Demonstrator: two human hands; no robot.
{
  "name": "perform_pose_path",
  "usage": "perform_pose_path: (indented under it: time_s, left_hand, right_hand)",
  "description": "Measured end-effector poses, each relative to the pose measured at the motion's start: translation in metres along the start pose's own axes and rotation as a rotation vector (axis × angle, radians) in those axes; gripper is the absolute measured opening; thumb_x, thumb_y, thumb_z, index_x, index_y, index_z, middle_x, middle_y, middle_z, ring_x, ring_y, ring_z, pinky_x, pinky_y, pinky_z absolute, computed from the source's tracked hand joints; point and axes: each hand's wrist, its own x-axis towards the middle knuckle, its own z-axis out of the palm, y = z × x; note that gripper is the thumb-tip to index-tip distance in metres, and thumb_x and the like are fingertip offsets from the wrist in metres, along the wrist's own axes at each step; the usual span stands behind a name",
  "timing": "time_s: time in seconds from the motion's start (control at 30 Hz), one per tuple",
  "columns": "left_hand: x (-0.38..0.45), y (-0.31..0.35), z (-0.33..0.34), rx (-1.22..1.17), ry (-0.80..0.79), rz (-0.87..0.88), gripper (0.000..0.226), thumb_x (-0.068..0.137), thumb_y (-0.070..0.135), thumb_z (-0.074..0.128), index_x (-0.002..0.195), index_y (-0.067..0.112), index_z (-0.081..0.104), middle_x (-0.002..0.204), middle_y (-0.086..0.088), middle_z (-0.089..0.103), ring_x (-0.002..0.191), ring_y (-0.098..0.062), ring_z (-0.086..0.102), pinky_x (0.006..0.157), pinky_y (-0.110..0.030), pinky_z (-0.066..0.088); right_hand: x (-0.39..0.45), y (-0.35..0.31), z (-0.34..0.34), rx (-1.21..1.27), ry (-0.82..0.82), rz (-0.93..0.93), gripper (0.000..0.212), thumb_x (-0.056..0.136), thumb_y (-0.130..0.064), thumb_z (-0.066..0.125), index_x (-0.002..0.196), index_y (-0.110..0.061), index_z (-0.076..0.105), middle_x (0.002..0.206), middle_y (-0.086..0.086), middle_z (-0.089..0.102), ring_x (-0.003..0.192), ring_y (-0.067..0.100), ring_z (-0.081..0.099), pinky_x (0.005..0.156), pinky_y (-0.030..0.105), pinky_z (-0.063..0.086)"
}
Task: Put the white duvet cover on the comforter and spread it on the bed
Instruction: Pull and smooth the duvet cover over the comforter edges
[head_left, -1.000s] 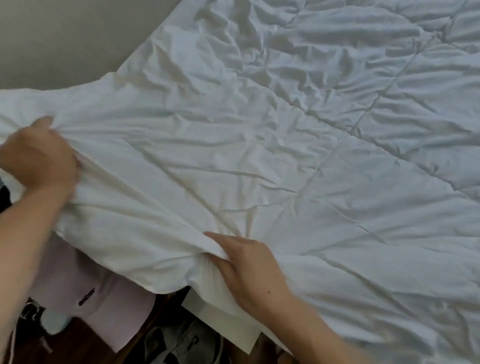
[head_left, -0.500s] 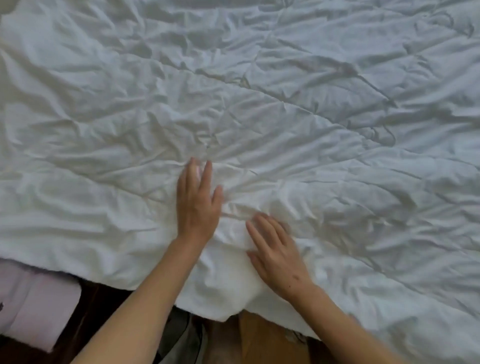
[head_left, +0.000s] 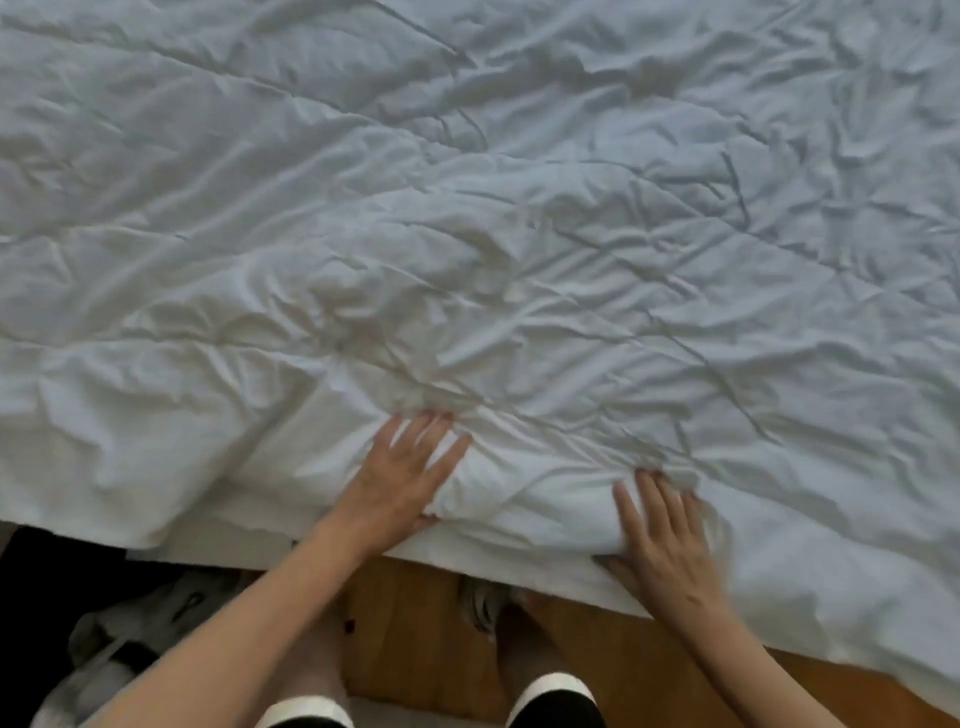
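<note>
The wrinkled white fabric duvet cover (head_left: 519, 234), with the padded comforter apparently inside it, is lying spread across the bed and filling nearly the whole view, its near edge hanging just past the near side of the bed. A bunched ridge of the fabric is rising along that near edge, between the two hands. The left hand (head_left: 400, 478) is resting flat on the cover beside the near edge, fingers (head_left: 436, 426) spread and extended, thumb tucked under the fold of cloth, pressing rather than grasping. The right hand (head_left: 665, 540) is lying palm down on the cover a little farther along the same edge, fingers open and slightly blurred, the thumb at the hem. Both bare forearms are reaching in from the bottom of the view. Below the cover's edge, a brown wooden floor (head_left: 415, 623) is showing, with a grey and white bundle of cloth (head_left: 135, 634) lying on it near the bottom left corner of the view.
</note>
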Motion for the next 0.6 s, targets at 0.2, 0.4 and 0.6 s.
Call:
perform_pose_path:
  time_s: [0.2,0.4,0.6]
  left_hand:
    - [0.025,0.022,-0.017,-0.027,0.057,-0.224,0.071,0.055,0.002,0.081,0.122,0.007,0.059,0.093,-0.015,0.059,0.079,-0.034,0.057,0.063,-0.041,0.051]
    - [0.001,0.087,-0.017,-0.291,-0.031,-0.257,0.07,0.046,0.005,0.089,0.111,0.016,0.063,0.077,-0.001,0.06,0.058,-0.02,0.06,0.041,-0.024,0.04]
    - [-0.033,0.113,0.008,-0.302,-0.276,-0.094,0.091,0.04,0.024,0.092,0.12,0.022,0.05,0.087,0.004,0.059,0.054,-0.012,0.059,0.036,-0.022,0.039]
  right_hand:
    - [0.013,0.019,-0.004,0.105,0.168,0.097,0.047,0.073,-0.017,0.08,0.115,-0.005,0.062,0.105,0.015,0.061,0.084,0.037,0.062,0.069,0.041,0.052]
    - [-0.031,0.019,-0.007,0.141,0.144,0.067,0.053,0.05,0.001,0.091,0.1,-0.003,0.073,0.07,0.008,0.064,0.051,0.024,0.058,0.042,0.028,0.046]
    - [-0.068,0.021,0.008,0.224,-0.178,0.094,0.067,0.037,-0.018,0.097,0.099,-0.015,0.073,0.085,0.0,0.07,0.064,0.019,0.066,0.053,0.026,0.053]
